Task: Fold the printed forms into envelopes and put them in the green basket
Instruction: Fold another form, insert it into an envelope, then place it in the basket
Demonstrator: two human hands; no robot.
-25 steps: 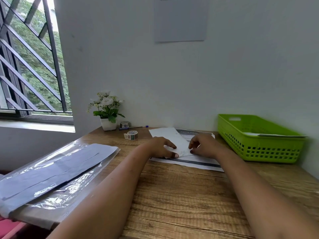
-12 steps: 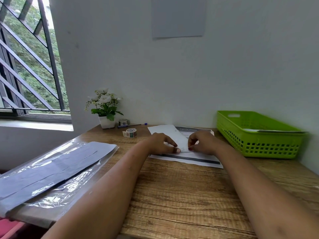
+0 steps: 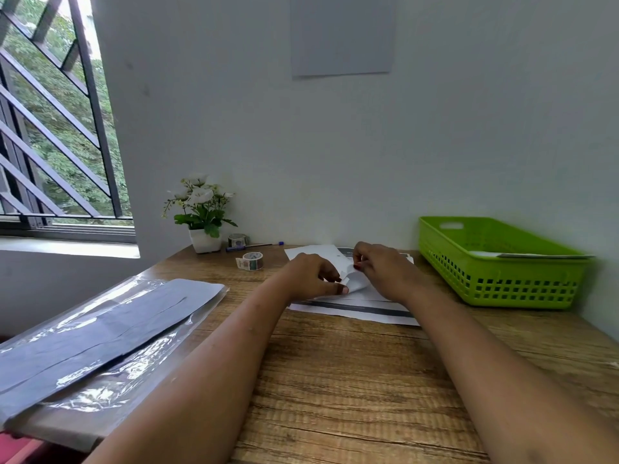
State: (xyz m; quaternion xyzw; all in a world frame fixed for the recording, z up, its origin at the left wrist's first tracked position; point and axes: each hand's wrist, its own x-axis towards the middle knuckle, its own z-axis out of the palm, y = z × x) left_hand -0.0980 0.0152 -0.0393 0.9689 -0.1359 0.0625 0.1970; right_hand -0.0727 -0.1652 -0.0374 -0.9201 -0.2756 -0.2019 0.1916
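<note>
A white printed form [image 3: 313, 256] lies partly folded on a small stack of forms [image 3: 361, 311] with dark bands, at the far middle of the wooden desk [image 3: 335, 380]. My left hand [image 3: 315, 277] pinches the near corner of the folded sheet against the stack. My right hand [image 3: 382, 271] pinches a flap of the same sheet and holds it lifted off the stack. The green basket [image 3: 495, 283] stands at the far right, against the wall, with a white paper piece inside it.
A clear plastic sleeve of grey paper [image 3: 90, 333] covers the desk's left side. By the back wall stand a small flower pot [image 3: 204, 241], two tape rolls [image 3: 252, 261] and a pen [image 3: 254, 246]. A window with bars is at the left.
Both hands were pressing the fold flat on the sheet. Now my right hand has risen and lifts a flap of the paper, while my left hand stays at the near corner.
</note>
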